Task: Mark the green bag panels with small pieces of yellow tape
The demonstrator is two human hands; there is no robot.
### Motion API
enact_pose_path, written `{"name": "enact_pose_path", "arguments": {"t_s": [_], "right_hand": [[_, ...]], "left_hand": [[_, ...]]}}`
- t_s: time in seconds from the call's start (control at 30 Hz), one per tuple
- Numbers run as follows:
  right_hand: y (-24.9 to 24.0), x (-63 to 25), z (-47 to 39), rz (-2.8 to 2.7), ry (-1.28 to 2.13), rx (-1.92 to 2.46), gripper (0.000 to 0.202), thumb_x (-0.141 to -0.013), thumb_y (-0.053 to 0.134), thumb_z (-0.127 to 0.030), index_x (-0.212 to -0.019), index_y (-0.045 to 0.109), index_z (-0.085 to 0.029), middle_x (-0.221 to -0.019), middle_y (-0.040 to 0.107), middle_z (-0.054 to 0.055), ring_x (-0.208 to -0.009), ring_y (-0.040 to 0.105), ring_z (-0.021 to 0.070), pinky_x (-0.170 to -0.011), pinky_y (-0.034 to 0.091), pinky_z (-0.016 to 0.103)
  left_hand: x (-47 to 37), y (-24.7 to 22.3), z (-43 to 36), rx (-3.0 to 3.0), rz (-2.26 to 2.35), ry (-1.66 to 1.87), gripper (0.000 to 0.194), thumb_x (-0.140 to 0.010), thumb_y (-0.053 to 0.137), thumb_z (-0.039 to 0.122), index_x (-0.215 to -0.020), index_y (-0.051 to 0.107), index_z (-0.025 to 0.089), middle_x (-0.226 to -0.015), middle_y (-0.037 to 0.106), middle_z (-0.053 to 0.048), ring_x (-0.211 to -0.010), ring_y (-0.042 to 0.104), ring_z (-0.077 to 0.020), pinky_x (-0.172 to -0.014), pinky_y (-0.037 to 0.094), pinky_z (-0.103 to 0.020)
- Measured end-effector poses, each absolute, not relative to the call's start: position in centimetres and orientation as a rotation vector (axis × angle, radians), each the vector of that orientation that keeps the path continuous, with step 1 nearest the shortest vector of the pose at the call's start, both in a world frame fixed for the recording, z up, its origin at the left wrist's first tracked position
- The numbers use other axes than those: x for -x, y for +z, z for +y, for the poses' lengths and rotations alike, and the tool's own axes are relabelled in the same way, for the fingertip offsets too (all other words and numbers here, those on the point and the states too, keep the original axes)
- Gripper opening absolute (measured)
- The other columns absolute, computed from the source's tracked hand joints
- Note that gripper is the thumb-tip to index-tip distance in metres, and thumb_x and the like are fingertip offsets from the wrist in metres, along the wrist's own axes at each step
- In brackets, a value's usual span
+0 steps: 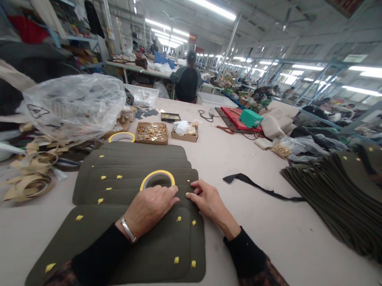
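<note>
Dark olive fabric panels [126, 247] lie in overlapping rows on the table in front of me, marked with small yellow tape pieces [176, 260]. My left hand [151, 210] is closed over the near edge of a roll of yellow tape [159, 173], which rests on the panels. Its fingertips are partly hidden from this angle. At the right edge of the upper panels is my right hand [211, 201], thumb and forefinger apart. The thumb tip touches the panel beside a small yellow piece [187, 194]. A small gold stud [188, 181] sits just above the forefinger.
Behind the panels are another tape roll [121, 137], a box of gold metal parts [151, 133] and a smaller box [185, 137]. A black strip [259, 185] and stacked olive panels [345, 195] lie right. A plastic bag [75, 106] stands left. A person [187, 82] sits beyond.
</note>
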State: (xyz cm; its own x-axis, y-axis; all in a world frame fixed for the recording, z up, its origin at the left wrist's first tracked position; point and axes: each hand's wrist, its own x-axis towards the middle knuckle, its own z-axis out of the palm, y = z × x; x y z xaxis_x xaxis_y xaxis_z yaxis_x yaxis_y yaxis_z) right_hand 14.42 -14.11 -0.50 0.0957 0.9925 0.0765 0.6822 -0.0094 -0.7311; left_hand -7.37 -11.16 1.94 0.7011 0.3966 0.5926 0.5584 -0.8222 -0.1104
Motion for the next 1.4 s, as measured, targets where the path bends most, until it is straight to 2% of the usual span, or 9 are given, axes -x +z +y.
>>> {"name": "enact_pose_path", "arguments": {"t_s": [0.2, 0.37, 0.47, 0.63, 0.8, 0.9, 1.0, 1.13, 1.4], "right_hand": [[-0.5, -14.7, -14.1, -1.788, 0.507, 1.699, 0.033, -0.074, 0.072, -0.025, -0.106, 0.064, -0.020, -0.097, 0.062, 0.005, -0.088, 0.059, 0.0188, -0.082, 0.047, 0.033], [0.8, -14.6, -15.2, -1.832, 0.588, 1.775, 0.020, -0.076, 0.071, -0.025, -0.094, 0.066, -0.019, -0.088, 0.061, 0.003, -0.071, 0.057, 0.0153, -0.072, 0.047, 0.031], [1.3, -14.5, -16.3, -1.871, 0.639, 1.763, 0.007, -0.078, 0.067, -0.019, -0.085, 0.068, -0.020, -0.081, 0.061, 0.001, -0.070, 0.057, 0.0146, -0.068, 0.045, 0.028], [1.4, -14.5, -17.4, -1.890, 0.689, 1.740, 0.009, -0.079, 0.064, -0.014, -0.078, 0.069, -0.020, -0.075, 0.065, 0.001, -0.071, 0.060, 0.0155, -0.067, 0.045, 0.027], [3.1, -13.7, -18.3, -1.718, 0.716, 1.491, 0.013, -0.086, 0.058, -0.019, -0.092, 0.069, -0.020, -0.081, 0.070, 0.001, -0.069, 0.062, 0.0133, -0.065, 0.048, 0.024], [4.1, -12.7, -19.0, -1.852, 0.570, 1.265, 0.018, -0.085, 0.058, -0.015, -0.100, 0.066, -0.020, -0.089, 0.069, 0.003, -0.077, 0.062, 0.0141, -0.072, 0.050, 0.026], [4.2, -11.8, -19.4, -1.979, 0.437, 1.172, 0.020, -0.086, 0.054, -0.012, -0.103, 0.063, -0.020, -0.094, 0.068, 0.005, -0.087, 0.061, 0.0162, -0.079, 0.049, 0.028], [3.6, -11.2, -19.5, -2.014, 0.305, 1.123, 0.018, -0.086, 0.050, -0.009, -0.093, 0.062, -0.020, -0.083, 0.067, 0.004, -0.076, 0.061, 0.0150, -0.070, 0.050, 0.026], [2.7, -10.7, -20.0, -1.983, 0.048, 1.145, 0.018, -0.078, 0.049, -0.006, -0.081, 0.059, -0.021, -0.069, 0.065, 0.003, -0.065, 0.061, 0.0154, -0.062, 0.049, 0.026]], "left_hand": [[8.2, 1.2, -11.6, 2.596, -0.908, -0.996, 0.016, -0.095, 0.044, 0.024, -0.105, 0.054, 0.016, -0.082, 0.067, -0.004, -0.073, 0.063, -0.0174, -0.066, 0.047, -0.029], [9.2, 2.2, -12.4, 2.651, -1.049, -0.991, 0.018, -0.095, 0.044, 0.019, -0.110, 0.054, 0.018, -0.089, 0.068, -0.004, -0.079, 0.062, -0.0187, -0.073, 0.048, -0.032], [9.3, 2.4, -12.8, 2.724, -1.087, -0.969, 0.021, -0.095, 0.042, 0.018, -0.112, 0.055, 0.019, -0.089, 0.068, -0.004, -0.080, 0.062, -0.0179, -0.077, 0.049, -0.033], [8.7, 2.0, -13.9, 2.845, -1.068, -1.072, 0.022, -0.096, 0.040, 0.020, -0.112, 0.055, 0.020, -0.097, 0.071, -0.002, -0.085, 0.066, -0.0155, -0.079, 0.051, -0.028], [8.3, 1.9, -15.2, 2.980, -1.152, -0.980, 0.040, -0.098, 0.036, 0.025, -0.138, 0.036, 0.020, -0.103, 0.071, -0.004, -0.082, 0.068, -0.0148, -0.072, 0.052, -0.025], [8.1, 1.9, -15.8, 2.962, -1.187, -0.964, 0.047, -0.098, 0.035, 0.028, -0.143, 0.026, 0.018, -0.097, 0.072, -0.005, -0.078, 0.068, -0.0160, -0.070, 0.053, -0.026], [7.9, 2.0, -16.2, 2.932, -1.125, -0.987, 0.043, -0.098, 0.035, 0.028, -0.139, 0.030, 0.017, -0.101, 0.071, -0.006, -0.080, 0.068, -0.0167, -0.071, 0.053, -0.027], [7.6, 2.1, -16.6, 2.858, -1.066, -1.004, 0.033, -0.098, 0.035, 0.028, -0.129, 0.039, 0.016, -0.107, 0.070, -0.009, -0.077, 0.068, -0.0173, -0.068, 0.053, -0.028], [7.5, 1.7, -17.2, 2.869, -1.036, -1.022, 0.019, -0.097, 0.039, 0.022, -0.102, 0.057, 0.020, -0.080, 0.069, -0.002, -0.067, 0.064, -0.0135, -0.065, 0.050, -0.024]]}}
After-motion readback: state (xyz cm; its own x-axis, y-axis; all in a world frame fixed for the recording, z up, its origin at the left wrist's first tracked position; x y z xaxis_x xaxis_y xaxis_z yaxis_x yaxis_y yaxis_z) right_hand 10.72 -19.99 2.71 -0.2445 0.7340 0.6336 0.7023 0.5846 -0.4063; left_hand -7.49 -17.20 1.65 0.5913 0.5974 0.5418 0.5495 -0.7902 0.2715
